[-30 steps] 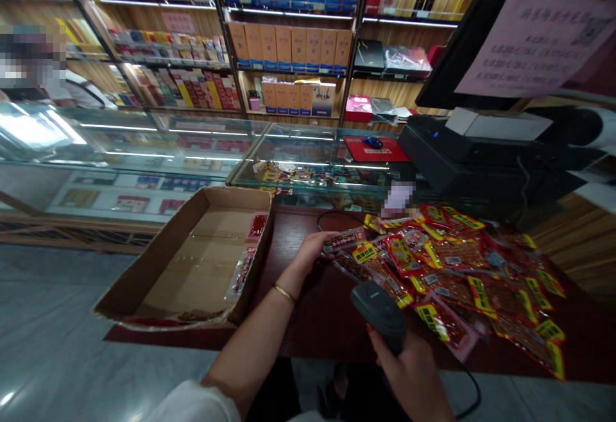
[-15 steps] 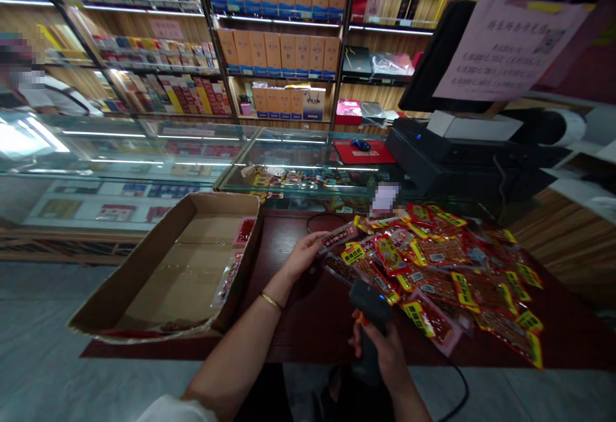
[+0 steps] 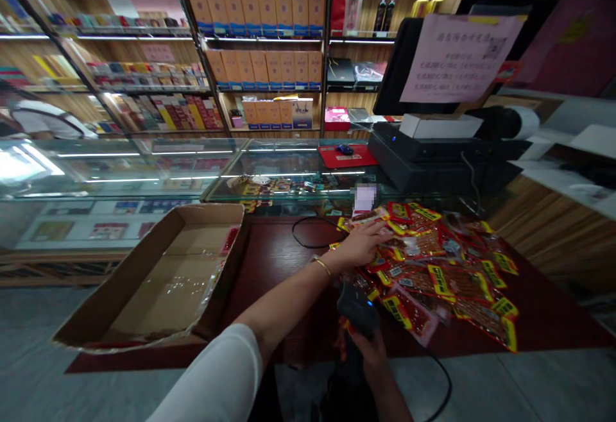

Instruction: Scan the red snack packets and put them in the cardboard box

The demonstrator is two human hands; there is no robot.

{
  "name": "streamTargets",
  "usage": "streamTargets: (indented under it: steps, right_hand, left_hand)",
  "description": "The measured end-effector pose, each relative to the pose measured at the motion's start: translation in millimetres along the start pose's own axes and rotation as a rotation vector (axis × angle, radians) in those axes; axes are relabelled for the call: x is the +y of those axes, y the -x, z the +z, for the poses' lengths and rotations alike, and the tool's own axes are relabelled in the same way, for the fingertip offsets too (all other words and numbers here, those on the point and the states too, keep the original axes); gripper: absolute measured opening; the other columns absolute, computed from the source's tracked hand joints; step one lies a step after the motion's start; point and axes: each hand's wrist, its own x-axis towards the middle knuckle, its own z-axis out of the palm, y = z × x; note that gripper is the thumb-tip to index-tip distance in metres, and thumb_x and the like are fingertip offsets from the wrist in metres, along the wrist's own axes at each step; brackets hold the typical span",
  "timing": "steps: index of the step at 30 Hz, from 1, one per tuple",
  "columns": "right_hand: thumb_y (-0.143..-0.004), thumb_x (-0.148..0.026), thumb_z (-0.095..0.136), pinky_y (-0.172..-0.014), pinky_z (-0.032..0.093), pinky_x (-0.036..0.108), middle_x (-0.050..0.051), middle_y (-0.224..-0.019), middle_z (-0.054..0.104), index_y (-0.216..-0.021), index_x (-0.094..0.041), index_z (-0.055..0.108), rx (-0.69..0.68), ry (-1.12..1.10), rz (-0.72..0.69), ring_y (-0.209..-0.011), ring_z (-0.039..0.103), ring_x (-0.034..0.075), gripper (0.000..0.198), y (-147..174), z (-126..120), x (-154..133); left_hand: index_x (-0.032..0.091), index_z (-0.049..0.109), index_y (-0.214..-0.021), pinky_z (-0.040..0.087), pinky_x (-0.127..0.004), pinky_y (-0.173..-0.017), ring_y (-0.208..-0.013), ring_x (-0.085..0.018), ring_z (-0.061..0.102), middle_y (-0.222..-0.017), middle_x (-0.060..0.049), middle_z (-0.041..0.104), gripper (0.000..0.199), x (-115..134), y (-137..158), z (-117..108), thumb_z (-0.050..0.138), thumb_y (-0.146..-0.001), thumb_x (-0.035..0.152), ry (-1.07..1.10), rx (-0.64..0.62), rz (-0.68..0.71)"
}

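Observation:
My right hand grips a black handheld barcode scanner with a small blue light on it, held in front of the table's near edge. My left hand reaches over the left part of a pile of snack packets, its fingers stretched out on top of them. The packets are clear, with red and yellow labels and brown strips inside. Part of the pile is hidden under that hand. A shallow cardboard box stands to the left on the dark red table, with a few packets along its right wall.
Behind the table runs a glass display counter. A monitor with a pink notice stands at the back right, beside a mouse on a red mat. The scanner's cable loops at the right. Another person is at the far left.
My left hand has moved right and forward from the packet at the pile's left edge onto the packets. My right hand still holds the scanner. The view has shifted slightly.

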Motion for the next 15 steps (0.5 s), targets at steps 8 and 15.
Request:
streamTargets:
  steps: [8, 15]
  right_hand:
    - [-0.069, -0.057, 0.090, -0.042, 0.051, 0.026, 0.002, -0.056, 0.070, -0.088, -0.018, 0.079, 0.025, -0.007, 0.018, -0.043, 0.064, 0.017, 0.044, -1.7, -5.6, 7.0]
    - [-0.080, -0.049, 0.084, -0.059, 0.061, 0.035, 0.002, -0.061, 0.071, -0.091, -0.020, 0.079, 0.061, 0.080, 0.027, -0.047, 0.064, 0.018, 0.031, 6.2, -12.0, 5.8]
  left_hand:
    - [0.022, 0.052, -0.153, 0.031, -0.058, -0.124, -0.156, -0.034, 0.032, -0.168, -0.012, 0.039, 0.065, 19.8, 45.9, -55.0, 0.061, -0.088, 0.021, -0.099, -0.053, -0.062]
    - [0.020, 0.065, -0.140, 0.035, -0.045, -0.124, -0.146, -0.026, 0.049, -0.154, -0.011, 0.058, 0.052, 27.8, 180.3, -231.9, 0.053, -0.091, 0.014, -0.174, 0.069, -0.434]
